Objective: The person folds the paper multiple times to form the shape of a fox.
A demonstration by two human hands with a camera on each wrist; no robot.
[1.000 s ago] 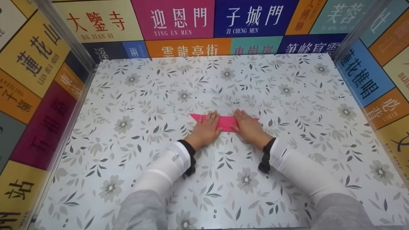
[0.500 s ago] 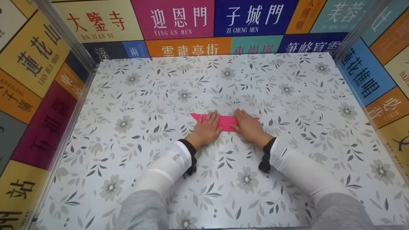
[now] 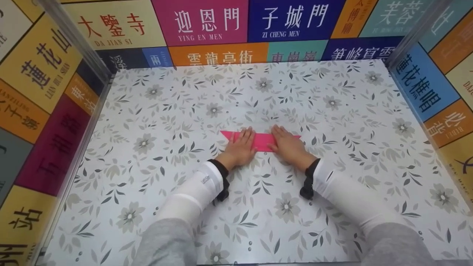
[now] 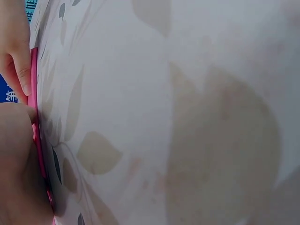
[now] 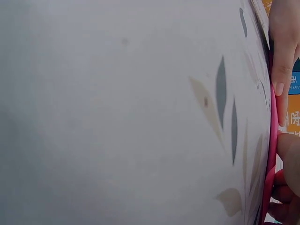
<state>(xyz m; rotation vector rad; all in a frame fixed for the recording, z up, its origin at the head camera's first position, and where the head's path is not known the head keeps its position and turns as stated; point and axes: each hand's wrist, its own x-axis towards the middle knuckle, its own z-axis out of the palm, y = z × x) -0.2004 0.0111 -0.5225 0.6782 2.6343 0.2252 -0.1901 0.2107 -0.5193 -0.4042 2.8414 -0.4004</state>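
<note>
Starting at the left, the pointed left end of the pink paper (image 3: 226,135) pokes out free beyond the little finger, flat or nearly so against the flowered bench (image 3: 236,88). The left hand (image 3: 240,148) lies over the strip with straight fingers, close together at the front, its thumb set apart toward the near edge. Spread the weight evenly through those fingers; a push from one side alone would probably skew the strip.

Between the two hands a short stretch of paper shows, lying crosswise near the middle of the bench. It looks folded, so the layers are best held square here, with the long edges lined up and any pressing done straight down. Smoothing should run from this middle outward, along the strip, so that slack leaves by the ends and does not bunch up.

The right hand (image 3: 290,146) mirrors the left: fingers straight and laid on the paper, thumb apart on the near side, nothing pinched as far as the head view tells. Matching the left hand's pressure would keep the strip from turning. Furthest right, the other pointed tip sticks out uncovered and deserves the same firm stroke.
</note>
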